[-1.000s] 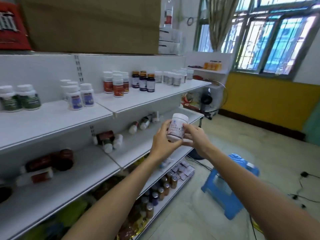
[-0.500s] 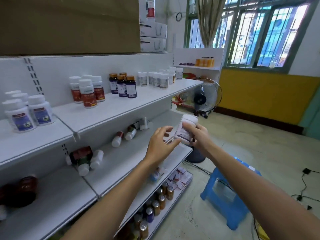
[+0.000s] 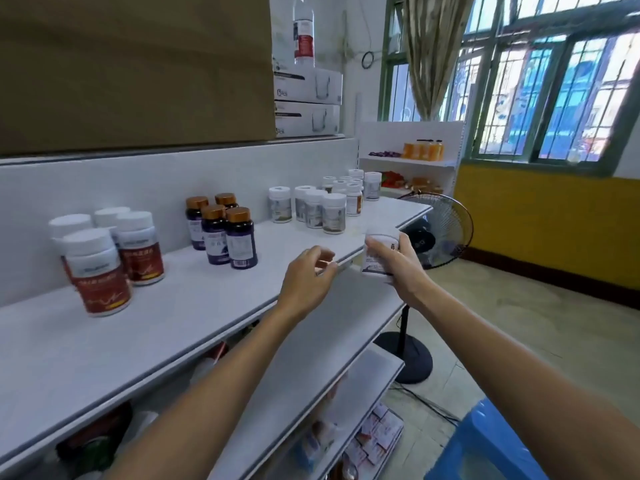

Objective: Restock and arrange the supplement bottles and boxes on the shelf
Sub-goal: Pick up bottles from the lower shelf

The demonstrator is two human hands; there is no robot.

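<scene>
My right hand (image 3: 398, 268) grips a white supplement bottle (image 3: 377, 251) just off the front edge of the white upper shelf (image 3: 194, 306). My left hand (image 3: 306, 280) hovers at that edge, fingers loosely curled and holding nothing, a little left of the bottle. On the shelf stand red-labelled white bottles (image 3: 104, 265), dark bottles with copper caps (image 3: 225, 233) and several white bottles with grey labels (image 3: 322, 209).
A big cardboard box (image 3: 135, 67) and white cartons (image 3: 308, 102) sit on top of the shelving. Lower shelves (image 3: 311, 362) hold more stock. A standing fan (image 3: 440, 233) is beyond the shelf end, and a blue stool (image 3: 485, 445) stands on the floor at right.
The view has risen and closed in on the upper shelf. My right hand has carried the bottle up to the shelf's front edge. My left hand has let go of it.
</scene>
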